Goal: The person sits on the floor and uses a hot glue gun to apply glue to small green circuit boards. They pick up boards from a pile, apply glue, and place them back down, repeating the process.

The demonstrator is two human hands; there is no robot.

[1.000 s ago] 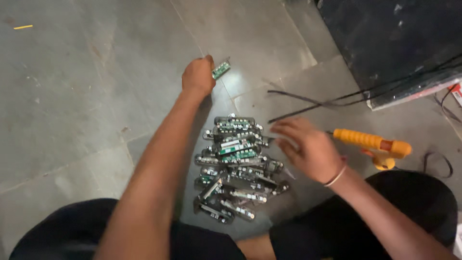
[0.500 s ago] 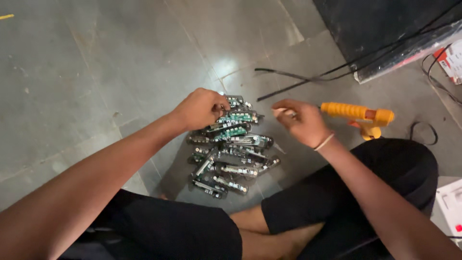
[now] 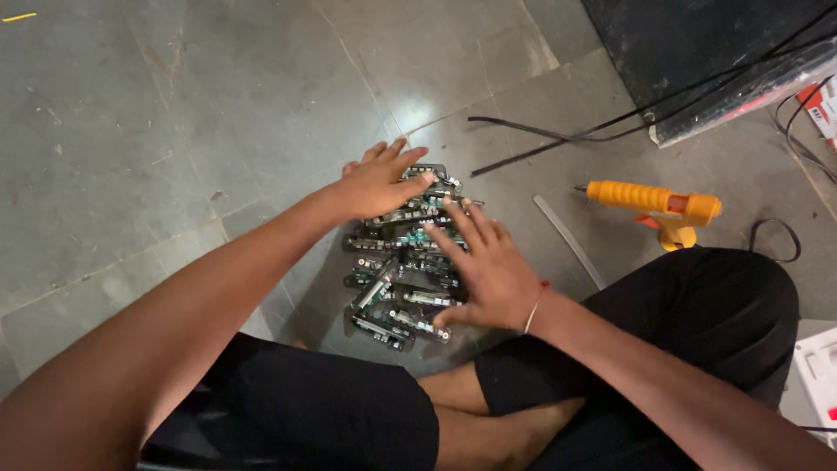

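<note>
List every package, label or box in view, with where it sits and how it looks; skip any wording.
Clear plastic-wrapped pack: top right on the floor by the dark mat, long, red edge.
Red-and-white carton: far right edge, mostly cut off.
White box: bottom right beside the knee, small red mark.

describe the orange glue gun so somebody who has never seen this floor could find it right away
Start at the grey stone floor and the pile of small green circuit boards under the person's two hands. Look past the right hand toward the black-clad knee; the glue gun lies on its side there. It is the only bright orange thing around.
</note>
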